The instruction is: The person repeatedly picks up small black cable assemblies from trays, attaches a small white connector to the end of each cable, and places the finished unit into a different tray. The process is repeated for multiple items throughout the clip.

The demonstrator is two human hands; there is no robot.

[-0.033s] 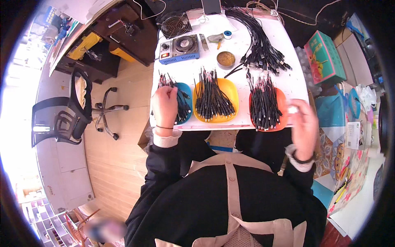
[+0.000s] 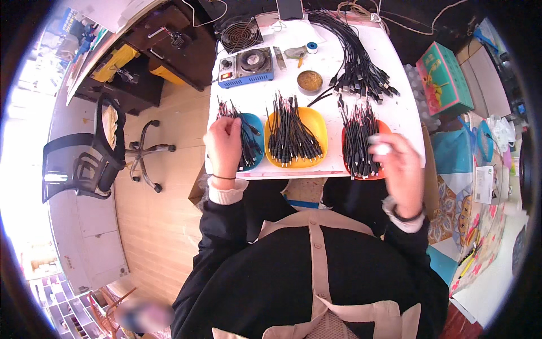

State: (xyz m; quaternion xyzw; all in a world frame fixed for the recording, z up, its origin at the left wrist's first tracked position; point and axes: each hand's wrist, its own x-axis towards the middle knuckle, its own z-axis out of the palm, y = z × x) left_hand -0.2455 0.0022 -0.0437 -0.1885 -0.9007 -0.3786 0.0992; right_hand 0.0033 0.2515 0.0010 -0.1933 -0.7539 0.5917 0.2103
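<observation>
My left hand point(image 2: 223, 146) is over the left side of the blue bowl point(image 2: 259, 121), fingers pinched together; what they hold, if anything, is hidden. Short black cables with bare reddish wire ends point(image 2: 247, 144) lie in that bowl. My right hand point(image 2: 402, 164) is at the right edge of the red-orange bowl point(image 2: 385, 129), its fingers bent and smeared by motion. A small white patch shows at its fingertips; I cannot tell what it is. Black cables point(image 2: 361, 141) fill this bowl. Between the hands, a yellow bowl point(image 2: 320, 118) holds more black cables point(image 2: 291, 135) with plug ends toward me.
Behind the bowls stand a blue-sided heating device point(image 2: 247, 68) with a dial, a round tin point(image 2: 310, 82) of brownish stuff and a small spool point(image 2: 312, 47). A bundle of long black cables point(image 2: 361, 62) covers the table's far right. A black office chair point(image 2: 93, 152) stands at left.
My right hand has moved left, from beside the red-orange bowl to its right edge. My left hand has shifted slightly left and stays over the blue bowl, fingers pinched.
</observation>
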